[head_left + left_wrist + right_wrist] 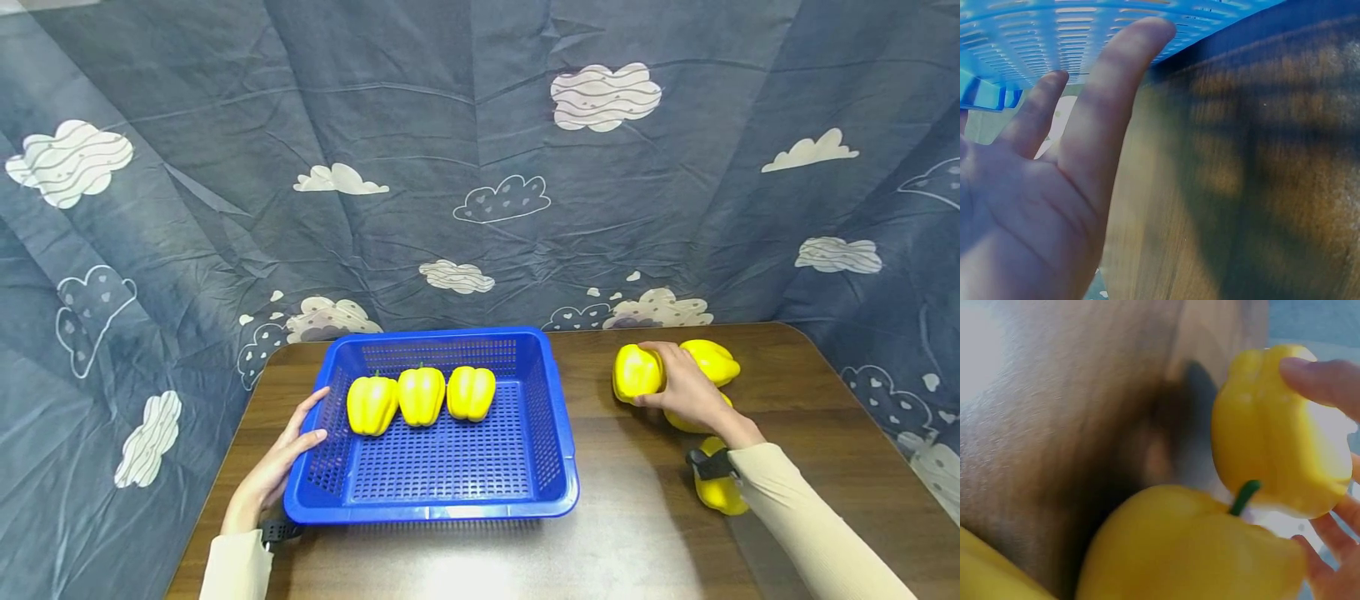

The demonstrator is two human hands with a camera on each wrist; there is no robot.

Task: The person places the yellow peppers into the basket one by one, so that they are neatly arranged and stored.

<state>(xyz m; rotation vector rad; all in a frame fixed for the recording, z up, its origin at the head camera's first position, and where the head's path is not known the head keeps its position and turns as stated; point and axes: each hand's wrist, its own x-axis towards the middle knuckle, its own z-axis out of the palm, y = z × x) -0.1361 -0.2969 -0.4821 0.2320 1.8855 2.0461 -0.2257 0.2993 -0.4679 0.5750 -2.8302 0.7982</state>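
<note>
My right hand [686, 385] grips a yellow bell pepper [636, 373] at the right of the table; in the right wrist view the thumb and fingers hold that pepper [1279, 437] from its sides. Close behind and under the hand lie more yellow bell peppers, one at the back [708, 362] and one below the wrist [718, 492]. At the left, my left hand [279, 462] rests on the side rim of a blue plastic basket [450, 512], its thumb over the edge. The left wrist view shows fairly straight fingers against the basket's slotted wall [1085, 37].
Three yellow bell peppers, among them a middle one [422, 396], stand in a row in the basket's back left part. The brown wooden table [600, 517] meets a dark cloud-printed cloth [420, 233] behind and at the sides.
</note>
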